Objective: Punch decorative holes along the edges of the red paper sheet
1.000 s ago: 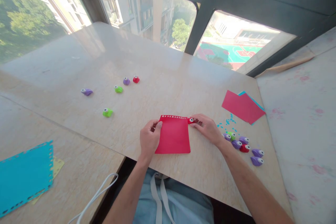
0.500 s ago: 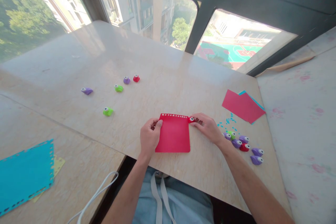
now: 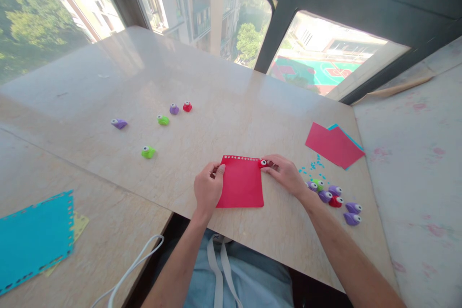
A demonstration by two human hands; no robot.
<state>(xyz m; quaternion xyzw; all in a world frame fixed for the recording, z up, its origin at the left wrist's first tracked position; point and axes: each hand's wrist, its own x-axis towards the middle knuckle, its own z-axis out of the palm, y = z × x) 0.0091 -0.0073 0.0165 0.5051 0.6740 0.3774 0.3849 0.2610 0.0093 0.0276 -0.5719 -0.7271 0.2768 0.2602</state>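
A red sheet of paper (image 3: pixel 240 183) lies before me, with a row of small punched holes along its far edge. My left hand (image 3: pixel 209 186) pinches its left edge near the far corner, thumb on top. At the far right corner, my right hand (image 3: pixel 283 172) is closed on a small red craft punch (image 3: pixel 263 163) with a white, black-centred top. The punch sits against the paper's right edge; whether paper is inside its slot is too small to tell.
Several purple, green and red punches (image 3: pixel 325 196) cluster at the right, near blue paper bits (image 3: pixel 313 166) and red sheets (image 3: pixel 334 146). More punches (image 3: pixel 163 120) stand at the left. A blue punched sheet (image 3: pixel 36 236) and a white cable (image 3: pixel 135 263) lie near left.
The red paper has shifted slightly right at its near edge, along with my left hand. My right hand and the red punch stay almost where they were.
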